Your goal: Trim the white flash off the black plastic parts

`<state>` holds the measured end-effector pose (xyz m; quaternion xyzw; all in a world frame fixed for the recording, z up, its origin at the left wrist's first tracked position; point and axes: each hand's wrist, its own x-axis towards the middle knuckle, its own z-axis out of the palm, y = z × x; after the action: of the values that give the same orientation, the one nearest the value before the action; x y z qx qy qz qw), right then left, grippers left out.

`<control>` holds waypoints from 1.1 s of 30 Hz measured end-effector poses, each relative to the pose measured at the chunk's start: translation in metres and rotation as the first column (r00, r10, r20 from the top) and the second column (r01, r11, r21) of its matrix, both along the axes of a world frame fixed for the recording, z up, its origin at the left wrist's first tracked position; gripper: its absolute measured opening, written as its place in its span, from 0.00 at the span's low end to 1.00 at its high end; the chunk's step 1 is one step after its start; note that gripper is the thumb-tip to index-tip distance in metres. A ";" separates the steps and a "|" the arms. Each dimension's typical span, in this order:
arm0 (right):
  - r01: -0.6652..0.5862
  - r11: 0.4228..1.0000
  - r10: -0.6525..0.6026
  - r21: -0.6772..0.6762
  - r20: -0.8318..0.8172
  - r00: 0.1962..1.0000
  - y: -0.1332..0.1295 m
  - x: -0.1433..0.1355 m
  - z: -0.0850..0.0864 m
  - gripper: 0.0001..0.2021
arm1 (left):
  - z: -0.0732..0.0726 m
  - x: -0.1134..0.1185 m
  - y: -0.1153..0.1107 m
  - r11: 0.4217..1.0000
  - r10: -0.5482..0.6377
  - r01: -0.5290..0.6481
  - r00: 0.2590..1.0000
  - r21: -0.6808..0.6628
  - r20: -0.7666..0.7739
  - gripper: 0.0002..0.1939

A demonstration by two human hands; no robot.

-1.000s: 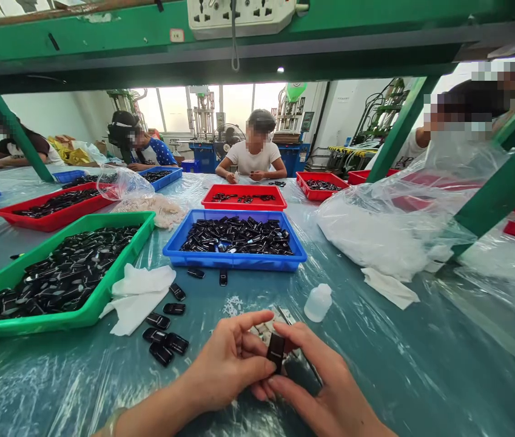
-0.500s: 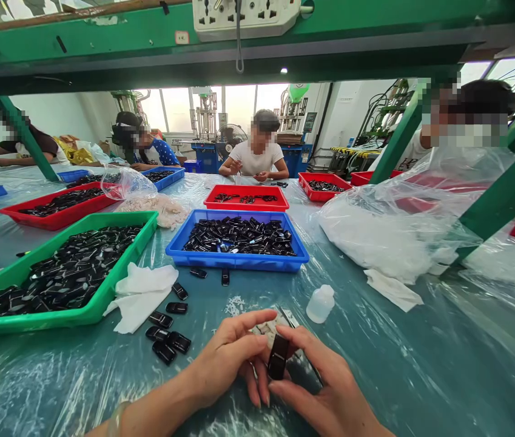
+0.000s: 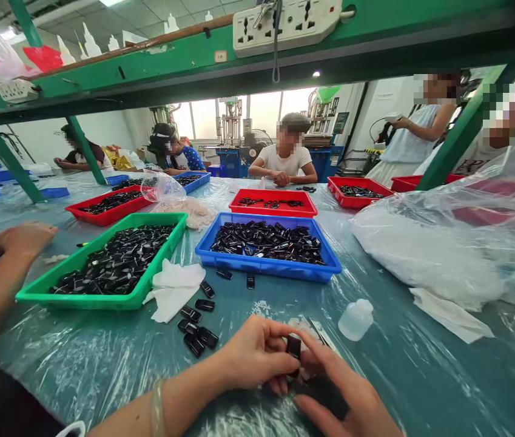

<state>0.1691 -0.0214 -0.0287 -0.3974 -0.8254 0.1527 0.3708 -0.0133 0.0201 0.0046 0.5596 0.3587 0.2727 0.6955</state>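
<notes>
My left hand (image 3: 255,357) pinches a small glossy black plastic part (image 3: 293,346) between thumb and fingers, low in the middle of the view. Beside it is my right hand (image 3: 350,388), its index finger reaching to the part's upper end and its thumb spread away. Behind the hands lie a thin metal tool (image 3: 324,334), perhaps tweezers, and some pale scraps, partly hidden. A small translucent bottle (image 3: 356,320) stands to the right. Several loose black parts (image 3: 205,305) lie left of my hands, near a crumpled white cloth (image 3: 176,285).
A blue tray (image 3: 266,267) and a green tray (image 3: 88,301) hold many black parts. Red trays (image 3: 275,211) stand farther back. Clear plastic bags (image 3: 434,243) bulge at right. A green shelf frame (image 3: 170,70) crosses above. A co-worker's arm (image 3: 0,276) reaches in at left; other people sit around.
The view has swung left, so things sit farther right. The black part has passed from my right hand's pinch into my left hand's. My right thumb has moved off it.
</notes>
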 end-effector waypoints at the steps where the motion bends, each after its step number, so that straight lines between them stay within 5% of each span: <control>1: 0.003 1.000 -0.003 -0.022 0.001 1.000 -0.001 0.000 0.000 0.33 | 0.001 -0.001 0.001 1.000 0.009 -0.009 1.000 -0.008 0.013 0.17; 16: 0.014 0.985 -0.039 -0.170 -0.146 0.988 -0.004 -0.004 0.003 0.31 | 0.001 -0.002 0.000 0.974 -0.036 0.078 0.980 -0.211 0.197 0.18; 33: 0.011 0.984 -0.042 -0.178 -0.170 0.985 -0.005 -0.006 0.009 0.27 | -0.002 -0.003 -0.001 0.981 -0.061 0.093 0.981 -0.170 0.185 0.19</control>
<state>0.1630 -0.0263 -0.0195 -0.4251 -0.7678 0.2542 0.4063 -0.0165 0.0188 0.0027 0.4821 0.2955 0.2618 0.7821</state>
